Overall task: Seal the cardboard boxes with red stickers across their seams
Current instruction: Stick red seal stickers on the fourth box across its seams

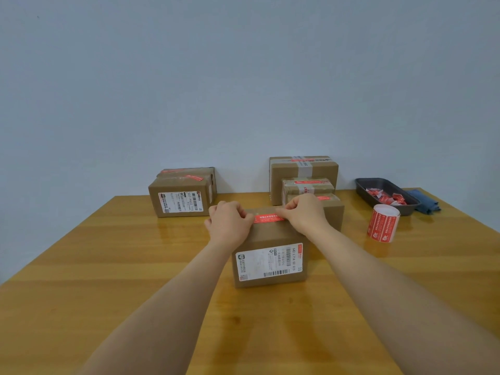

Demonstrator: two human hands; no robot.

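Behind our yellow wooden table (108, 266) stands a pale blue wall. At the back left sits a brown cardboard box with red stickers (181, 192). Our left hand (230, 223) and right hand (304, 213) each pinch one end of a long red sticker (269, 218) on top of the middle brown box (270, 255). Right of it stand a red sticker roll (383, 223) and a dark tray (389, 185).

Both hands, left hand (230, 223) and right hand (304, 213), pinch a red rectangular sticker (268, 218) atop the brown cardboard box (270, 239) on the wooden table (108, 266).
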